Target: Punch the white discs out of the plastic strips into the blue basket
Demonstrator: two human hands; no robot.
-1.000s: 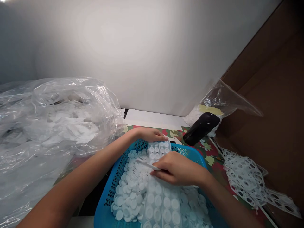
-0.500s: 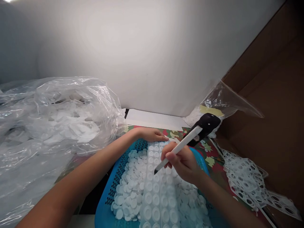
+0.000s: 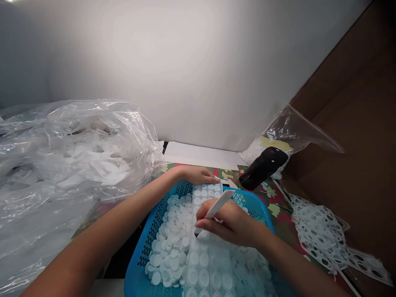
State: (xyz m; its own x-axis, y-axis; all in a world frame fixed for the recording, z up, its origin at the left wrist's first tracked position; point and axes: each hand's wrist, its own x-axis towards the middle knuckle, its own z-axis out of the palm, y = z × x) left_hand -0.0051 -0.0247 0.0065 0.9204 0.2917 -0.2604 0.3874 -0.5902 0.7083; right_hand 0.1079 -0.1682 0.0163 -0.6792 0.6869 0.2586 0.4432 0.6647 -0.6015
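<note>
A translucent strip (image 3: 204, 260) with rows of raised round discs lies lengthwise across a blue basket (image 3: 140, 243). My left hand (image 3: 201, 175) pinches the strip's far end at the basket's back rim, thumb on top. In my right hand (image 3: 229, 220) is a slim white pen-like tool (image 3: 220, 203) with a dark slanted tip, held like a pen. Its tip points down at the strip's left rows, at or just above the discs; contact I cannot tell. My right hand hides the strip's middle. Loose white discs (image 3: 170, 247) fill the basket on both sides of the strip.
A big clear plastic bag (image 3: 102, 161) with white pieces stands at the left. Behind the basket's right side is a black rounded object (image 3: 262, 168), near another clear bag (image 3: 291, 128). White sheets with punched holes (image 3: 321, 235) lie right, beside a brown cardboard wall (image 3: 355, 144).
My right hand has moved left and down, bringing the tool's tip lower and nearer the strip's left edge. The tool stands steeper. My left hand stays at the strip's far end.
</note>
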